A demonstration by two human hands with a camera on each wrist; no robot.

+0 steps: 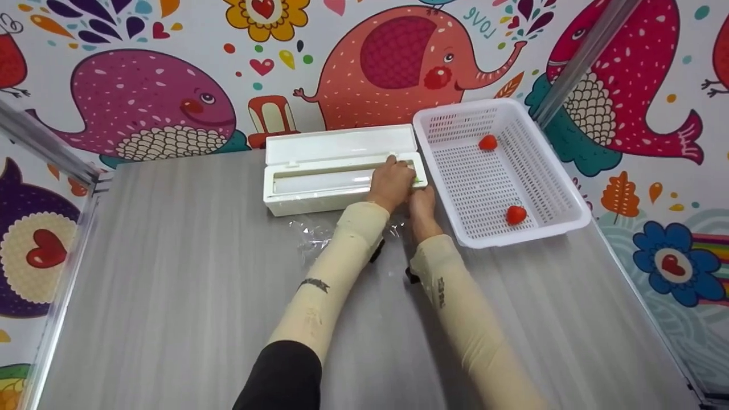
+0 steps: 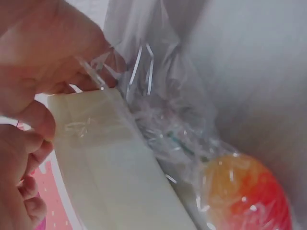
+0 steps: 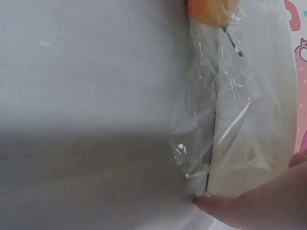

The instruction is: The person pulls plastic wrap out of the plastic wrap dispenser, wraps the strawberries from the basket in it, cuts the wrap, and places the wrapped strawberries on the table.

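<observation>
A white cling film box [image 1: 310, 199] stands with its lid [image 1: 342, 143] raised and a film roll [image 1: 324, 182] inside. Over the top of its right end, my left hand [image 1: 393, 183] has its fingers bent onto the box. My right hand [image 1: 422, 210] holds the same end by the front corner; its fingertips are partly hidden in the head view. Loose clear film [image 2: 168, 91] hangs down the box's front onto the table. An orange-red fruit with a green stem [image 2: 247, 194] lies under this film, against the box front; my left forearm hides it in the head view.
A white perforated basket [image 1: 501, 238] stands right of the box, close to my right hand. Two red strawberries [image 1: 516, 215] lie apart in it. A patterned wall [image 1: 393, 62] rises behind the grey table [image 1: 171, 273].
</observation>
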